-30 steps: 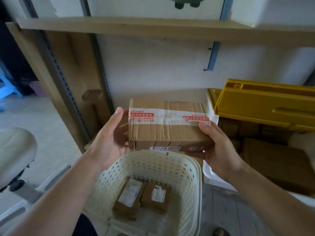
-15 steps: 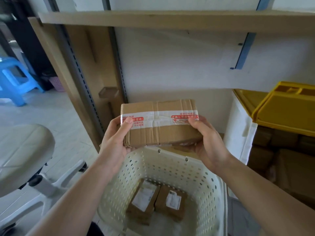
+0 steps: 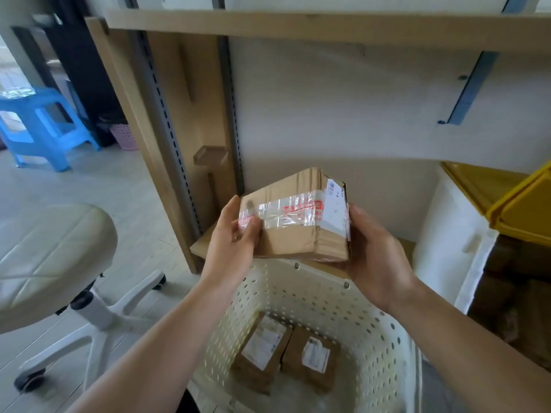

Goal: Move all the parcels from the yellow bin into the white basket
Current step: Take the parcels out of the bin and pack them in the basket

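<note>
Grip: both hands hold one cardboard parcel [image 3: 293, 217] between them; the left hand [image 3: 231, 245] wraps its left end with the thumb pressed on the taped face, and the right hand [image 3: 374, 257] cups its right end and underside with curled fingers.
Parcel in hand: brown box, tilted, one corner turned up, held in the air over the far rim of the white basket [image 3: 384, 347]; a band of clear tape with red print runs along its face and a white label sits at its right end.
Basket contents: two smaller parcels [image 3: 286, 350] lie side by side on the bottom, touching, each with a white label facing up.
Yellow bin: the yellow bin [image 3: 524, 210] stands at the right edge of the view, well apart from the held parcel; below it, dark brown boxes show dimly, too shadowed to count.
Surroundings: a pale stool seat [image 3: 44, 257] on a wheeled base stands to the left, a blue plastic stool [image 3: 38, 126] farther back, a wooden shelf [image 3: 298, 28] above.
</note>
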